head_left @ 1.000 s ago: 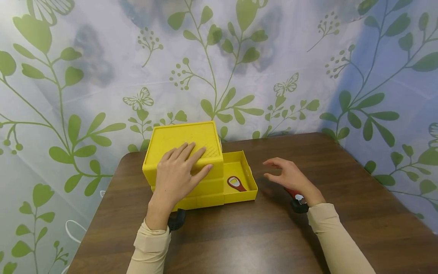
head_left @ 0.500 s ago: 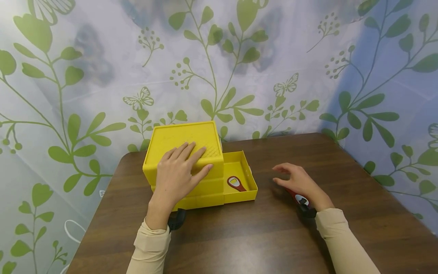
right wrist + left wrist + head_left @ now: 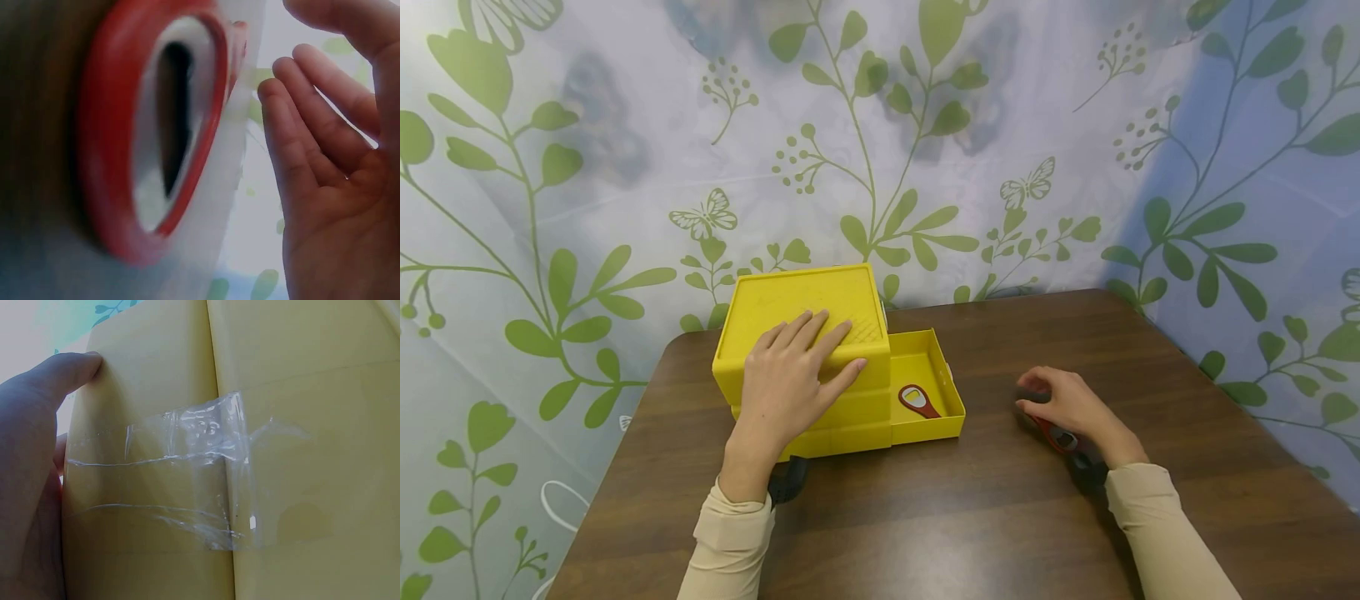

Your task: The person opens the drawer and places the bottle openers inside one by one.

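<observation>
My left hand [image 3: 786,379] rests with spread fingers on the top front edge of a yellow drawer box [image 3: 805,292]. In the left wrist view, the thumb lies along the box's yellow side [image 3: 150,506]. At the box's right, a drawer [image 3: 927,430] stands pulled out, with a red bottle opener [image 3: 927,407] lying inside. Another red bottle opener [image 3: 1049,431] lies on the table, partly covered by my right hand [image 3: 1078,408]. The right wrist view has this opener's red rim [image 3: 109,144] beside the hand, with a gap between them; the fingers bend loosely and hold nothing.
Clear tape [image 3: 212,444] crosses a seam on the box. The brown wooden table [image 3: 925,525] ends at a leaf-patterned curtain [image 3: 925,125] behind and to the right. A white cable [image 3: 557,504] hangs past the table's left edge.
My right hand has moved right and toward me, away from the drawer, and lower over the bottle opener on the table. The left hand, box and drawer have stayed put.
</observation>
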Demonstrator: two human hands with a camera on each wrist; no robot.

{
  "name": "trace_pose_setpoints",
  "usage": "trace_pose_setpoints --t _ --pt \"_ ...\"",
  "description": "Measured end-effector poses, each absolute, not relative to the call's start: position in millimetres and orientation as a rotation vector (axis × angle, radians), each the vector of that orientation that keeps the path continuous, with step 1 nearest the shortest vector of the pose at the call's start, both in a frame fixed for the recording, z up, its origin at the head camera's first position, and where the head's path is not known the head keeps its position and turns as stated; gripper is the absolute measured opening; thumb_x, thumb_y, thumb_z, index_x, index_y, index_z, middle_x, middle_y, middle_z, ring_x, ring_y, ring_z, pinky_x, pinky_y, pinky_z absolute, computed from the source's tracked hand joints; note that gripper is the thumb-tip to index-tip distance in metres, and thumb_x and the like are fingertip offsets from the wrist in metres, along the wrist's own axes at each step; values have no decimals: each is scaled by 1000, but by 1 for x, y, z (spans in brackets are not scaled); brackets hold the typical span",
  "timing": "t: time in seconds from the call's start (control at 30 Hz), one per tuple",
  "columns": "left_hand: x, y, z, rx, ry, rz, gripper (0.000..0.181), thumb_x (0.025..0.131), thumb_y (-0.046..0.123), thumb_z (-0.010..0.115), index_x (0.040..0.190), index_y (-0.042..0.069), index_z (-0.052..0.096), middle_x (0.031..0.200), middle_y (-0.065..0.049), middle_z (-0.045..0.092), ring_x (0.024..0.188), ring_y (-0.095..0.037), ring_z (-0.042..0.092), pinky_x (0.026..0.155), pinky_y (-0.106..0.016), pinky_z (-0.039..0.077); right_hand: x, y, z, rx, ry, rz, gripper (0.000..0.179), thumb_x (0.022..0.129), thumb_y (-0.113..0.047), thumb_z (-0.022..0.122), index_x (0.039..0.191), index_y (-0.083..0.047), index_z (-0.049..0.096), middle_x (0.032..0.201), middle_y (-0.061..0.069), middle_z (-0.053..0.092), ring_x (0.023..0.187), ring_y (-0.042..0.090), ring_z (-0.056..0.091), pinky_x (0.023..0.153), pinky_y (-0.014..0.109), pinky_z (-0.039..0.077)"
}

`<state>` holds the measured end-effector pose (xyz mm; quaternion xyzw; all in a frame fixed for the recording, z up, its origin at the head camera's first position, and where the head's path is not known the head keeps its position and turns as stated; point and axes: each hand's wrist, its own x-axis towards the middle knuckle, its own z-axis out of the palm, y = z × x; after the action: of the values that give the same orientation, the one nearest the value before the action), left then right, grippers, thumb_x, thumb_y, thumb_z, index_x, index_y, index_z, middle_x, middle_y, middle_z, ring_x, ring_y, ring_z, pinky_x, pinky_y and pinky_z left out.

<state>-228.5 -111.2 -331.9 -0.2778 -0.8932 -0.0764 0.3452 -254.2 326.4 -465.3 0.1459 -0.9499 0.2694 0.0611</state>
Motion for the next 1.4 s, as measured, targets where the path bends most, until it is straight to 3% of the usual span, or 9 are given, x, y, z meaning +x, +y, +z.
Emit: trace_pose_setpoints --t 0.27,0.67,1.07,1.4 --pt "-228 -111 -333 -721 -2310 -200 54 96 58 64 137 22 70 138 -13 67 130 -34 61 107 -52 50 -251 332 -471 426 -2925 835 27 87 -24 83 106 -9 71 98 1 72 90 19 68 81 39 58" --pt "-228 -111 -332 -728 -2289 -204 54 95 57 65 136 22 70 137 -13 68 129 -35 62 107 -52 50 -252 331 -470 470 -2947 858 17 87 -14 82 99 -10 72 90 -3 72 83 13 67 75 29 58" --pt "-229 -111 -331 -721 -2311 -198 54 96 58 64 137 22 70 138 -13 67 130 -35 61 108 -53 49 -255 323 -465 455 -2933 868 12 86 -8 80 96 -11 75 88 -5 73 82 12 68 74 27 58" --pt "-229 -111 -331 -718 -2317 -194 54 96 58 64 137 22 70 139 -13 67 130 -34 61 107 -53 49 -260 312 -454 468 -2899 827 13 87 -11 79 99 -11 77 91 -5 74 84 14 69 76 33 59"
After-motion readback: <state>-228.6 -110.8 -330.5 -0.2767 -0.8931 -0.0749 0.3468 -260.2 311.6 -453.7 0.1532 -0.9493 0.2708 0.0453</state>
